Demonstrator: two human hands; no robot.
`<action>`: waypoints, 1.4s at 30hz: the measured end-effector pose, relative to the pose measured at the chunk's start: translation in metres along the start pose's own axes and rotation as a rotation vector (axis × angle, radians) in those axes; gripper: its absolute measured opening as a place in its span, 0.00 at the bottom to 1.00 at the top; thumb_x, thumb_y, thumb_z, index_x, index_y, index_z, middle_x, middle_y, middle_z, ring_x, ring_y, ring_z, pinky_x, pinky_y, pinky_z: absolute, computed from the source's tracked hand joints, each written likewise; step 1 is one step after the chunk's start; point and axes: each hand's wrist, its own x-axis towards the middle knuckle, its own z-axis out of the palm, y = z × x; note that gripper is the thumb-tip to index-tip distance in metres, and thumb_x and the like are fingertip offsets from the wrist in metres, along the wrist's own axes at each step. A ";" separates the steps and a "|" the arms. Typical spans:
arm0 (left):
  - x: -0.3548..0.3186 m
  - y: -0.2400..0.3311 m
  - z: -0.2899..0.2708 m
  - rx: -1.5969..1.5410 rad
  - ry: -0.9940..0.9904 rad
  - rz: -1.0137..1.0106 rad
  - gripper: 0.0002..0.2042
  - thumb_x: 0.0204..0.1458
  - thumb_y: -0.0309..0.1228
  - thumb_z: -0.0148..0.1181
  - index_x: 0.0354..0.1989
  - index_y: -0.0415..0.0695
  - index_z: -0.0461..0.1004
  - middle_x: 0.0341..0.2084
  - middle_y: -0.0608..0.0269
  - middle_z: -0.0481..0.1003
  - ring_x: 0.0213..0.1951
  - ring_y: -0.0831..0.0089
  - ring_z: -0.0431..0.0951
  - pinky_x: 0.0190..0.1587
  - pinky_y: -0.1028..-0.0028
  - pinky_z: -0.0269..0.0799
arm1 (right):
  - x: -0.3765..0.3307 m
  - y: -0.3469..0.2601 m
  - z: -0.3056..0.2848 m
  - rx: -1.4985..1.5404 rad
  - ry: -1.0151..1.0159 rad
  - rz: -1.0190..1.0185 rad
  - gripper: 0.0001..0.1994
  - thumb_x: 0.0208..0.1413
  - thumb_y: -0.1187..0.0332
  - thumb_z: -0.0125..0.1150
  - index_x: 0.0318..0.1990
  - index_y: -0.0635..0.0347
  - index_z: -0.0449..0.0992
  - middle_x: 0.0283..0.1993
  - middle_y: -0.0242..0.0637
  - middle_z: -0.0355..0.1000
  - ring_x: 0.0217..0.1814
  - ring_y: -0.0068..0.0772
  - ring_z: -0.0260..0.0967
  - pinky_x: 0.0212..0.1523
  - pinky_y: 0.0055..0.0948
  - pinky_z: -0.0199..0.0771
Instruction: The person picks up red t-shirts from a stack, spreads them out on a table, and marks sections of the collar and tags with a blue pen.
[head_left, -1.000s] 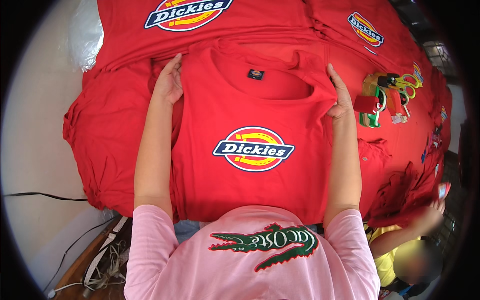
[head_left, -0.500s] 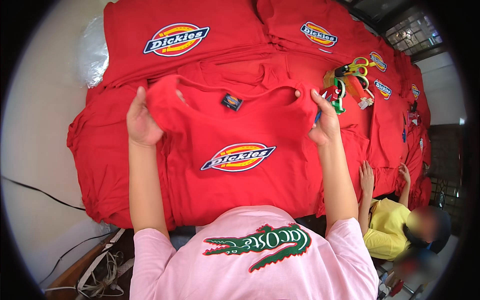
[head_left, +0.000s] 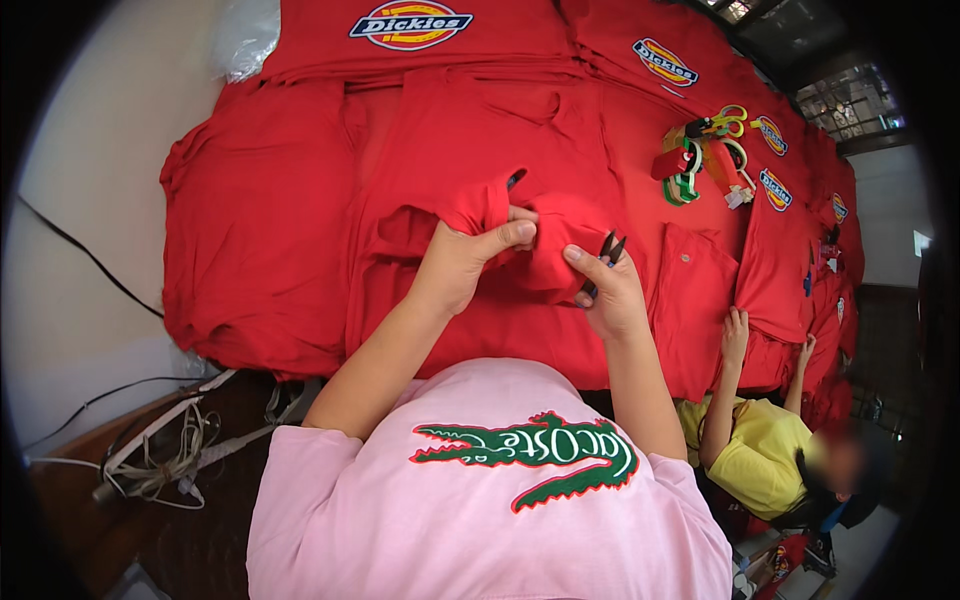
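A red T-shirt is bunched up in front of me, its edge pinched between both hands. My left hand is closed on the fabric, thumb pressed on top. On the other side my right hand grips the same shirt with thumb and fingers. Small dark thread snips are tucked in that right hand, their pointed tips sticking up past the fingers. The printed front of the shirt is folded out of sight. Beneath lie more red shirts on the table.
Stacks of red shirts with oval emblems cover the table. At the right stands a holder with yellow-handled scissors and a green tape dispenser. A co-worker in a yellow shirt handles red cloth. Cables hang at the lower left.
The shirt was held spread out by its neckline, emblem showing. Now it is gathered up, and both hands have come together at the middle. The snips' tips now show clearly.
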 end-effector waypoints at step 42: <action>-0.016 -0.011 0.006 0.150 0.154 0.061 0.11 0.54 0.25 0.72 0.43 0.38 0.81 0.38 0.67 0.82 0.42 0.81 0.80 0.47 0.77 0.77 | -0.025 -0.026 0.013 -0.759 0.161 -0.384 0.17 0.54 0.74 0.73 0.52 0.67 0.79 0.37 0.29 0.75 0.39 0.19 0.68 0.44 0.24 0.71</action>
